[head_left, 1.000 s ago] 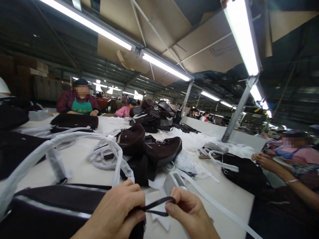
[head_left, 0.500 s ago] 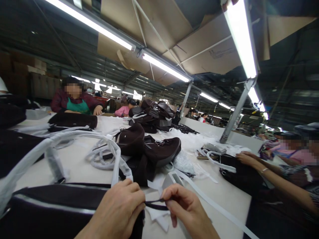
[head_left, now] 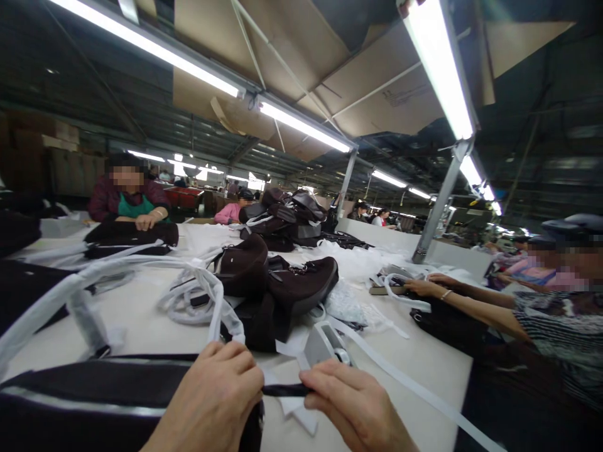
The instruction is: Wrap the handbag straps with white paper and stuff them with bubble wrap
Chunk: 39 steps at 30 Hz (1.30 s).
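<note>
Lying on white table (head_left: pixel 424 339) beneath lights (head_left: pixel 301 126), dark bag (head_left: pixel 103 378)

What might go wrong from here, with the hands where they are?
The dark strap runs between the left hand and the right hand; it looks narrow, so it could slip or twist.

The white-wrapped handle comes down just behind the left hand, so the knuckles might catch it.

The white strip passes beyond the table's edge near the right hand; a forearm could drag it.
</note>
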Each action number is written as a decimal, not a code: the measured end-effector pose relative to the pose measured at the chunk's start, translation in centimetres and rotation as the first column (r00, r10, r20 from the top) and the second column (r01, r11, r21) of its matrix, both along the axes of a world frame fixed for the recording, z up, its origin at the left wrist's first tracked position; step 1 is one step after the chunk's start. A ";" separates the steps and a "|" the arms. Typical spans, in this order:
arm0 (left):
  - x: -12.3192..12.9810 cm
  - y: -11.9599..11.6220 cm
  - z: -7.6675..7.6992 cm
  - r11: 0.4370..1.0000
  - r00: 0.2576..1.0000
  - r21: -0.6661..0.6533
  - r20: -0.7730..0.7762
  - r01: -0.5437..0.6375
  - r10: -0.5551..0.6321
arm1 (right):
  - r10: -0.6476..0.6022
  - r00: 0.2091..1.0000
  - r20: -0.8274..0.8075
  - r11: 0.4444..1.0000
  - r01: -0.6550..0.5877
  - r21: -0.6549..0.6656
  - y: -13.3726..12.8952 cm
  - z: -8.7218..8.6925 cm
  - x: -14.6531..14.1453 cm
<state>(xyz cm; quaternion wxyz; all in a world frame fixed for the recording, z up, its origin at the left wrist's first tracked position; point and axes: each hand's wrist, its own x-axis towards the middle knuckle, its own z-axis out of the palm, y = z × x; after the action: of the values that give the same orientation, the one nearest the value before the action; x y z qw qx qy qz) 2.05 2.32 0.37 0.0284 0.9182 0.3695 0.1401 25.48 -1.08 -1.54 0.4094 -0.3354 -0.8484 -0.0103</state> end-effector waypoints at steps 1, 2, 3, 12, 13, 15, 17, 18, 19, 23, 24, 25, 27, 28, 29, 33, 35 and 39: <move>0.0 0.0 0.0 1.000 1.000 -0.008 -0.001 0.000 0.000 | -0.012 0.998 0.065 1.000 0.012 0.005 -0.2 0.1 0.1; -0.1 0.0 0.0 1.000 1.000 -0.019 0.004 -0.003 0.003 | -0.027 0.992 0.123 1.000 0.027 0.004 -0.3 0.3 0.2; -0.1 0.0 0.0 0.999 1.000 -0.031 0.012 -0.005 0.006 | -0.041 0.984 0.173 0.999 0.040 0.007 -0.5 0.4 0.2; 1.5 -1.0 -0.8 0.990 0.954 0.085 0.268 0.116 -0.135 | -0.149 0.961 0.234 0.963 0.088 0.253 -0.8 2.6 -1.4; 1.8 -1.2 -0.8 0.987 0.932 0.077 0.325 0.141 -0.158 | -0.138 0.965 0.221 0.962 0.078 0.261 -0.6 2.8 -1.6; 2.1 -1.2 -0.8 0.987 0.895 0.032 0.417 0.160 -0.159 | -0.110 0.979 0.174 0.966 0.064 0.250 -0.2 2.9 -1.8; 2.1 -0.8 -0.8 0.986 0.873 -0.024 0.469 0.163 -0.133 | -0.060 0.996 0.064 0.989 0.050 0.137 0.5 2.3 -1.7; 2.0 -0.5 -0.8 0.986 0.874 -0.037 0.469 0.163 -0.127 | -0.038 0.999 -0.024 0.999 0.039 0.022 0.9 1.7 -1.6; 1.8 -0.2 -0.8 0.988 0.883 -0.035 0.453 0.153 -0.121 | -0.046 0.993 -0.112 0.992 0.032 -0.126 1.4 0.9 -1.4; 1.0 1.3 -1.3 0.998 0.928 0.023 0.369 0.053 -0.058 | -0.199 0.977 0.073 0.797 0.205 -0.567 3.6 -3.7 -0.5; 0.8 1.6 -1.3 0.999 0.930 0.017 0.365 0.033 -0.037 | -0.200 0.961 0.190 0.768 0.274 -0.579 4.1 -4.9 -0.3; 0.5 1.9 -1.4 1.000 0.930 0.006 0.367 0.018 -0.019 | -0.188 0.941 0.281 0.752 0.322 -0.576 4.5 -6.1 -0.1; 0.0 2.3 -1.3 1.000 0.929 -0.018 0.370 0.004 0.004 | -0.165 0.914 0.371 0.724 0.368 -0.583 5.2 -8.2 0.2; -0.2 2.5 -1.2 1.000 0.928 -0.027 0.372 -0.001 0.011 | -0.159 0.900 0.406 0.708 0.391 -0.589 5.5 -9.0 0.3; -0.3 2.6 -1.1 0.999 0.927 -0.037 0.373 -0.005 0.018 | -0.156 0.886 0.438 0.692 0.414 -0.592 5.8 -9.7 0.4; -0.4 2.8 -0.9 0.996 0.926 -0.086 0.374 -0.013 0.044 | -0.172 0.860 0.481 0.647 0.467 -0.602 6.9 -10.7 1.0; -0.3 2.8 -0.9 0.994 0.926 -0.109 0.372 -0.031 0.070 | -0.201 0.880 0.431 0.647 0.449 -0.616 7.4 -10.3 1.3; -0.2 2.9 -1.4 0.990 0.938 -0.129 0.332 -0.056 0.096 | -0.260 0.948 0.182 0.685 0.314 -0.657 7.5 -8.7 1.4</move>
<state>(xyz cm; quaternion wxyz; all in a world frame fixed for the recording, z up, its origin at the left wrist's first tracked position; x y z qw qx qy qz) 1.84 5.21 -1.01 0.1397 0.8623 0.4021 0.2744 26.87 6.45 -10.22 0.2202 -0.5894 -0.7444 0.2235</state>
